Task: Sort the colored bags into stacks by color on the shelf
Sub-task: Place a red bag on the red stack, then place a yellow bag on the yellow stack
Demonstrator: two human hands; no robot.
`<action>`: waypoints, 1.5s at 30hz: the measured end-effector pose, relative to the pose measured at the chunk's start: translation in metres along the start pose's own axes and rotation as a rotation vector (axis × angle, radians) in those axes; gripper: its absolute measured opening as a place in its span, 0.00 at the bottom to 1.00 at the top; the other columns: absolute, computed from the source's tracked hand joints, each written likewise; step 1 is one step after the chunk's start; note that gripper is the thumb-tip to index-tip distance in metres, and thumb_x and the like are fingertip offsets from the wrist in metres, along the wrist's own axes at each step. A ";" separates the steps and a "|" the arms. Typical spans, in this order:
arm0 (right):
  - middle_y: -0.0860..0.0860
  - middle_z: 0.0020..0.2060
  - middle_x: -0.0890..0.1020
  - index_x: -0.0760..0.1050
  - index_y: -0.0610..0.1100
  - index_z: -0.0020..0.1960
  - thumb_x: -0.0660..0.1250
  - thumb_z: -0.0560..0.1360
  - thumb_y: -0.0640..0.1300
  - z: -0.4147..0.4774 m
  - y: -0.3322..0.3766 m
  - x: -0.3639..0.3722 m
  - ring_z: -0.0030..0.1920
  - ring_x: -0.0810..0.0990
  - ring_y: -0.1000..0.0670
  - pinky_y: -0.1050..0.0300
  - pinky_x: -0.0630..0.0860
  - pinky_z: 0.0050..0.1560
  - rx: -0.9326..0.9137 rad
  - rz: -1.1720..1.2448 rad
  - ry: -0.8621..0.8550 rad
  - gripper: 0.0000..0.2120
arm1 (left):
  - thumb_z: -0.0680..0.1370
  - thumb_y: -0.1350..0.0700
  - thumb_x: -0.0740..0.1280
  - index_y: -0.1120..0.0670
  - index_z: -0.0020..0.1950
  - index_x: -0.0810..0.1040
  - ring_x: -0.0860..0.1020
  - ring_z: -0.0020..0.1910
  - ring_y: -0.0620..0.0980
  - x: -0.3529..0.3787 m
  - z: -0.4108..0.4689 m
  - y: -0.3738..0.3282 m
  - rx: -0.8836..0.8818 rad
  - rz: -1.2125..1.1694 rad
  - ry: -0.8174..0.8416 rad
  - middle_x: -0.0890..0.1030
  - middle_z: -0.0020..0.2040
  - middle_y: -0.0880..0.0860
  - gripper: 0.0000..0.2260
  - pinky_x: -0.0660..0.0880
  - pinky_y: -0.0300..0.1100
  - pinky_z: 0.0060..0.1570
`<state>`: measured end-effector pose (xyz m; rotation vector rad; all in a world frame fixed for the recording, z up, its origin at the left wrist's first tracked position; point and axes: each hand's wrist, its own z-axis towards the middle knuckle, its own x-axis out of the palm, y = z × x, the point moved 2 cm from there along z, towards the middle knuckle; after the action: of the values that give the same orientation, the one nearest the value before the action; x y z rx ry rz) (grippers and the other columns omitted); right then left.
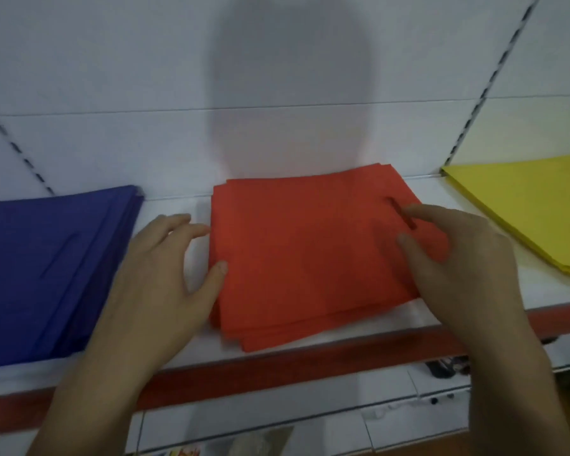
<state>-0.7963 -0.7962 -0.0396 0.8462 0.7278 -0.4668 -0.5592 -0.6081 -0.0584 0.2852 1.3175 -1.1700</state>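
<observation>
A stack of red-orange bags (303, 255) lies flat in the middle of the white shelf (310, 352). My left hand (165, 271) sits at the stack's left edge, fingers relaxed and spread, the thumb tip touching the edge. My right hand (458, 258) lies over the stack's right side by the handle slot, fingers loosely bent with the tips on the top bag. A stack of blue bags (46, 268) lies to the left. A stack of yellow bags (527, 212) lies to the right.
The shelf has a red front strip (293, 366) and a white back panel (277, 77) with slotted uprights. Below the shelf a lower white shelf (392, 419) shows some small items at the right.
</observation>
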 end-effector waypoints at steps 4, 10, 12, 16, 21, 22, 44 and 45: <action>0.52 0.60 0.82 0.80 0.48 0.64 0.71 0.76 0.46 -0.009 0.052 0.032 0.63 0.78 0.47 0.58 0.67 0.64 -0.071 0.051 0.115 0.17 | 0.76 0.42 0.66 0.47 0.73 0.70 0.53 0.79 0.42 -0.023 -0.015 0.027 0.055 0.026 -0.002 0.61 0.79 0.45 0.26 0.52 0.42 0.74; 0.56 0.65 0.78 0.75 0.51 0.69 0.69 0.77 0.50 -0.050 0.159 0.086 0.66 0.73 0.52 0.69 0.58 0.63 -0.245 0.124 0.269 0.20 | 0.77 0.38 0.62 0.50 0.76 0.67 0.52 0.79 0.43 -0.086 -0.052 0.105 0.047 0.104 -0.059 0.60 0.79 0.46 0.29 0.55 0.52 0.77; 0.60 0.67 0.75 0.72 0.54 0.71 0.66 0.78 0.53 -0.066 0.197 0.101 0.69 0.70 0.57 0.69 0.56 0.64 -0.285 0.149 0.314 0.22 | 0.78 0.37 0.61 0.50 0.75 0.68 0.54 0.79 0.43 -0.113 -0.067 0.137 0.026 0.123 -0.092 0.61 0.79 0.46 0.29 0.55 0.51 0.76; 0.60 0.69 0.73 0.69 0.54 0.73 0.65 0.79 0.54 -0.103 0.278 0.129 0.70 0.67 0.58 0.68 0.57 0.66 -0.347 0.209 0.377 0.23 | 0.75 0.38 0.60 0.49 0.75 0.68 0.56 0.78 0.43 -0.171 -0.103 0.206 -0.029 0.161 -0.162 0.63 0.78 0.46 0.30 0.58 0.51 0.75; 0.61 0.71 0.70 0.66 0.56 0.74 0.64 0.79 0.57 -0.153 0.384 0.168 0.72 0.64 0.58 0.67 0.57 0.66 -0.466 0.268 0.429 0.25 | 0.77 0.39 0.64 0.48 0.73 0.70 0.60 0.77 0.45 -0.243 -0.164 0.292 -0.136 0.201 -0.254 0.66 0.76 0.46 0.26 0.59 0.47 0.71; 0.61 0.71 0.70 0.66 0.56 0.74 0.64 0.79 0.57 -0.163 0.405 0.175 0.72 0.64 0.58 0.66 0.58 0.67 -0.496 0.297 0.452 0.25 | 0.76 0.40 0.65 0.48 0.73 0.70 0.61 0.77 0.45 -0.256 -0.177 0.309 -0.168 0.208 -0.270 0.66 0.77 0.46 0.27 0.59 0.46 0.71; 0.68 0.59 0.70 0.70 0.62 0.65 0.66 0.77 0.56 -0.217 0.673 0.318 0.63 0.71 0.61 0.68 0.62 0.60 -0.683 0.400 0.564 0.17 | 0.77 0.41 0.63 0.46 0.72 0.72 0.66 0.73 0.46 -0.398 -0.229 0.568 -0.369 0.184 -0.289 0.67 0.74 0.43 0.24 0.70 0.51 0.66; 0.68 0.59 0.70 0.68 0.66 0.63 0.66 0.77 0.57 -0.216 0.679 0.320 0.62 0.72 0.60 0.63 0.66 0.59 -0.656 0.402 0.565 0.16 | 0.77 0.41 0.63 0.46 0.71 0.72 0.66 0.73 0.46 -0.403 -0.225 0.577 -0.368 0.177 -0.280 0.68 0.74 0.43 0.23 0.68 0.49 0.67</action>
<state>-0.2357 -0.2525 -0.0305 0.4695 1.1131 0.3862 -0.1674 0.0179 -0.0347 -0.0308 1.2040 -0.7691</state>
